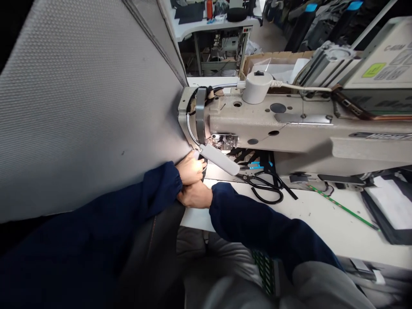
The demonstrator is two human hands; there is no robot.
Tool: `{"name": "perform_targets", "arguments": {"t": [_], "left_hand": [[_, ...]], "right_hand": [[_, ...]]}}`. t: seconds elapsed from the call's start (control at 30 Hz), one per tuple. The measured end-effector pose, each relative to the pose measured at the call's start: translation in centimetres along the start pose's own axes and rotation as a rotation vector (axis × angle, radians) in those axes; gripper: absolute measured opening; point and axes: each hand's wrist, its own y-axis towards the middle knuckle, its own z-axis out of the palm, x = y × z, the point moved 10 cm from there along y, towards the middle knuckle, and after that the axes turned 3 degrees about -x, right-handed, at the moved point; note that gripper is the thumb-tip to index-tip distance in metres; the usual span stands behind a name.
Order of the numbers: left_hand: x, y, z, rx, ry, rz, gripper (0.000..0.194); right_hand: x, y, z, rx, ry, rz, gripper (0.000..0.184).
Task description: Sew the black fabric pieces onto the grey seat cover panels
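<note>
A large grey textured fabric panel stands up in front of me and fills the left half of the view. Its lower right corner runs under the head of a beige industrial sewing machine. My left hand grips the fabric edge right by the needle area, lit by a small white lamp on a flexible neck. My right hand lies just below it, fingers closed on the same edge. Both arms wear dark blue sleeves. The needle itself is hidden.
Black scissors and black straps lie on the white table beside the machine. A green striped cord runs to the right. A control box sits on the machine at the right. A cardboard box and another workstation stand behind.
</note>
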Motion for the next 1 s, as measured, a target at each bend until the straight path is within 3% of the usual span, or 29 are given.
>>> {"name": "perform_targets", "arguments": {"t": [0.07, 0.13, 0.3, 0.37, 0.4, 0.5, 0.6, 0.73, 1.0], "left_hand": [[0.4, 0.3, 0.3, 0.078, 0.000, -0.039, 0.016], [0.2, -0.2, 0.4, 0.076, 0.011, -0.052, 0.018], [-0.5, -3.7, 0.5, -0.112, 0.080, -0.109, 0.025], [0.2, -4.9, 1.3, -0.092, 0.103, -0.183, 0.038], [0.4, -5.1, 1.9, -0.043, 0.102, -0.194, 0.044], [0.2, -5.1, 4.0, 0.144, 0.085, -0.119, 0.052], [-0.2, -4.6, 4.9, 0.237, 0.108, -0.051, 0.053], [-0.2, -4.1, 5.4, 0.250, 0.103, -0.066, 0.052], [1.0, -2.6, 5.0, 0.178, 0.031, -0.108, 0.049]], "right_hand": [[-0.8, 0.0, -0.1, 0.047, 0.027, 0.045, 0.032], [-0.1, -0.4, -0.9, 0.066, 0.111, 0.049, 0.025], [5.5, -1.4, -3.8, 0.029, 0.244, -0.095, 0.047], [6.8, -1.5, -3.6, 0.005, 0.216, -0.082, 0.046], [6.9, -1.6, -3.3, -0.014, 0.202, -0.044, 0.037], [6.4, -2.6, -2.0, -0.064, 0.166, 0.112, 0.007], [6.2, -3.9, -1.3, -0.062, 0.172, 0.138, 0.010], [5.4, -4.6, -0.6, 0.009, 0.190, 0.153, 0.007], [3.2, -3.2, 0.5, 0.097, 0.226, 0.102, 0.011]]}}
